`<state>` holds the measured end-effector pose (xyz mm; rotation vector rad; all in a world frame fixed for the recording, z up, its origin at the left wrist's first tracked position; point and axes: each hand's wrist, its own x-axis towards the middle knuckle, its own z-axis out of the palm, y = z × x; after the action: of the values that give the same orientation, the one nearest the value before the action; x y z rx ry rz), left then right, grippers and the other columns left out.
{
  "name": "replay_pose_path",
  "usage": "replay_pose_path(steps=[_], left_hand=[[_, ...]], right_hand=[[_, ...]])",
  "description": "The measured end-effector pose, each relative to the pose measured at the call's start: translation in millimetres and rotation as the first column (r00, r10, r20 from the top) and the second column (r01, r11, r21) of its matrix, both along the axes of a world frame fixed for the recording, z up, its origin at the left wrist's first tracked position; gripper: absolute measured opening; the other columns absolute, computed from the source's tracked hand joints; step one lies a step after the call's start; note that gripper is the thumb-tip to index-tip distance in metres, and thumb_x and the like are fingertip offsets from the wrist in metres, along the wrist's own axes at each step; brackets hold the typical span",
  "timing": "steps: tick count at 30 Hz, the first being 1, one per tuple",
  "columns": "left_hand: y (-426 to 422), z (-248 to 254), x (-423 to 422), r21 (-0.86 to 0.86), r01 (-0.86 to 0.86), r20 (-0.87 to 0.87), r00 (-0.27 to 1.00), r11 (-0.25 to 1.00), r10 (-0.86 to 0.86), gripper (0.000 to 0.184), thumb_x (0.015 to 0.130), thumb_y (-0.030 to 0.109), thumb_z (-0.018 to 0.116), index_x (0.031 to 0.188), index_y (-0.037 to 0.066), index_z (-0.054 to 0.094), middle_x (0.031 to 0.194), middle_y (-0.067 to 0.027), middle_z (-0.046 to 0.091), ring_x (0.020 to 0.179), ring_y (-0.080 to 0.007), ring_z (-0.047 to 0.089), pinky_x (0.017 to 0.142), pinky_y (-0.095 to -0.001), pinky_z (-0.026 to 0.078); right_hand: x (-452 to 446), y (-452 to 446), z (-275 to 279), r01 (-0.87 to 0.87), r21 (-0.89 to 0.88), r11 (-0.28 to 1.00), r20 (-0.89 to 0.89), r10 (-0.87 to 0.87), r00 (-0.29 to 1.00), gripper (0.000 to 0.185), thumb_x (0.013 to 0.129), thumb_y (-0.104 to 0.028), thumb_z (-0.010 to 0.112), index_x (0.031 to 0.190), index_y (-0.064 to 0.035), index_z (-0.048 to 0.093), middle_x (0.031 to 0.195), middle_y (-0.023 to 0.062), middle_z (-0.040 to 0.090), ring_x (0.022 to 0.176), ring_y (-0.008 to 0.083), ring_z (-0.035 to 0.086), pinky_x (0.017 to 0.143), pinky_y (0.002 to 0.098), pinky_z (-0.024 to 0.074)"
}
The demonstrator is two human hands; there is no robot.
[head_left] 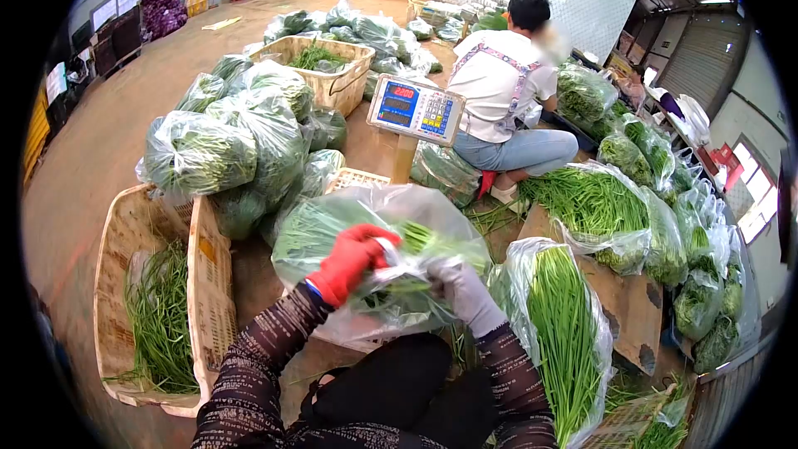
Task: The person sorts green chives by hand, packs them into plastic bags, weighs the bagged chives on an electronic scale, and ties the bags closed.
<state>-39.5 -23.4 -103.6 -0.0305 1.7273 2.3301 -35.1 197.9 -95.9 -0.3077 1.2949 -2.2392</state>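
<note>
A clear plastic bag (309, 237) of long, thin green leafy stalks lies in front of me on a pale crate (359, 179), by the scale. My left hand (353, 262), in a red glove, is closed on the gathered plastic at the bag's near side. In a grey glove, my right hand (467, 293) pinches the same bag's plastic a little to the right; its fingertips are partly blurred. To the right of that hand, an open bag of green stalks (565, 324) rests on its side, the stalks showing.
A digital scale display (416, 108) stands just beyond the bag. At left are a crate (204, 299) with loose greens and piled filled bags (204, 150). Another person (499, 75) sits ahead, near more bagged greens (598, 208). A second crate (353, 87) stands behind.
</note>
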Motion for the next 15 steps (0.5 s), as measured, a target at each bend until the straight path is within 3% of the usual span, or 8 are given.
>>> replay_pose_path(steps=[2, 5, 7, 9, 11, 13, 14, 15], left_hand=[[-19.2, -33.1, -7.6, 0.302, -0.134, 0.116, 0.988, 0.944, 0.103, 0.024, 0.085, 0.003, 0.051, 0.107, -0.005, 0.057, 0.069, -0.0053, 0.056, 0.056, -0.0122, 0.054, 0.053, -0.0284, 0.049], [-14.4, -26.9, 7.2, 0.406, -0.164, 0.185, 0.978, 0.899, 0.095, 0.030, 0.085, 0.003, 0.051, 0.114, -0.004, 0.054, 0.074, -0.0028, 0.055, 0.064, -0.0111, 0.055, 0.061, -0.0286, 0.049], [-7.0, -1.5, 22.0, -0.025, -0.166, -0.133, 0.978, 0.986, 0.162, 0.033, 0.085, 0.005, 0.054, 0.118, 0.000, 0.054, 0.079, -0.0011, 0.054, 0.073, -0.0095, 0.056, 0.068, -0.0245, 0.047], [-9.7, 24.3, 37.4, -0.131, 0.002, -0.289, 0.956, 0.991, -0.041, 0.040, 0.083, 0.004, 0.057, 0.123, 0.005, 0.053, 0.078, 0.0004, 0.054, 0.071, -0.0072, 0.055, 0.068, -0.0199, 0.044], [-1.5, 51.3, 55.9, -0.036, 0.281, -0.230, 0.932, 0.959, -0.282, 0.044, 0.083, 0.005, 0.056, 0.126, 0.004, 0.049, 0.076, 0.0000, 0.054, 0.066, -0.0064, 0.052, 0.064, -0.0192, 0.041], [7.1, 46.2, 54.2, 0.094, 0.453, -0.227, 0.877, 0.887, -0.423, 0.049, 0.085, 0.010, 0.055, 0.132, 0.006, 0.043, 0.075, -0.0004, 0.054, 0.062, -0.0064, 0.050, 0.059, -0.0183, 0.039], [15.6, 43.0, 55.5, 0.342, 0.495, -0.228, 0.868, 0.799, -0.441, 0.055, 0.087, 0.018, 0.053, 0.138, 0.008, 0.035, 0.074, -0.0007, 0.054, 0.060, -0.0076, 0.049, 0.055, -0.0170, 0.036], [23.4, 32.3, 51.4, 0.286, 0.497, -0.293, 0.859, 0.819, -0.420, 0.061, 0.090, 0.026, 0.051, 0.143, 0.012, 0.025, 0.086, -0.0051, 0.060, 0.065, -0.0105, 0.053, 0.054, -0.0175, 0.039]], right_hand=[[5.6, 14.6, -22.0, 0.162, 0.515, 0.842, -0.011, -0.183, 0.983, 0.017, 0.084, -0.013, 0.059, 0.097, -0.0027, 0.062, 0.076, -0.0003, 0.061, 0.064, 0.0090, 0.055, 0.062, 0.0221, 0.0443], [3.6, 15.5, -26.2, 0.241, 0.527, 0.815, -0.062, -0.246, 0.967, 0.014, 0.083, -0.013, 0.061, 0.093, -0.0040, 0.063, 0.071, -0.0024, 0.058, 0.056, 0.0053, 0.047, 0.055, 0.0197, 0.0415], [-5.0, 14.0, -31.2, 0.266, 0.436, 0.860, -0.012, -0.290, 0.957, 0.014, 0.085, -0.012, 0.058, 0.094, -0.0025, 0.062, 0.079, 0.0003, 0.060, 0.063, 0.0078, 0.052, 0.062, 0.0221, 0.0438], [-12.7, 13.7, -35.7, 0.332, 0.082, 0.940, 0.194, -0.342, 0.920, 0.016, 0.087, -0.012, 0.053, 0.096, -0.0012, 0.060, 0.088, 0.0048, 0.061, 0.076, 0.0130, 0.056, 0.070, 0.0256, 0.0449], [-13.0, 4.7, -39.0, 0.326, -0.017, 0.945, 0.229, -0.313, 0.922, 0.013, 0.089, -0.011, 0.048, 0.096, -0.0035, 0.056, 0.094, 0.0082, 0.061, 0.083, 0.0163, 0.056, 0.077, 0.0293, 0.0438], [-14.2, -11.2, -41.6, 0.272, -0.364, 0.891, 0.321, -0.154, 0.935, 0.017, 0.090, -0.013, 0.045, 0.099, -0.0029, 0.055, 0.097, 0.0106, 0.060, 0.088, 0.0202, 0.056, 0.083, 0.0362, 0.0436], [-6.3, -20.3, -29.4, 0.349, -0.263, 0.899, 0.337, -0.253, 0.907, 0.021, 0.091, -0.016, 0.042, 0.102, -0.0012, 0.053, 0.099, 0.0124, 0.058, 0.093, 0.0229, 0.055, 0.089, 0.0404, 0.0427], [-6.0, -15.2, -41.3, 0.304, -0.370, 0.878, 0.381, -0.155, 0.911, 0.023, 0.092, -0.017, 0.042, 0.103, 0.0007, 0.052, 0.101, 0.0143, 0.057, 0.095, 0.0253, 0.055, 0.091, 0.0414, 0.0421]])
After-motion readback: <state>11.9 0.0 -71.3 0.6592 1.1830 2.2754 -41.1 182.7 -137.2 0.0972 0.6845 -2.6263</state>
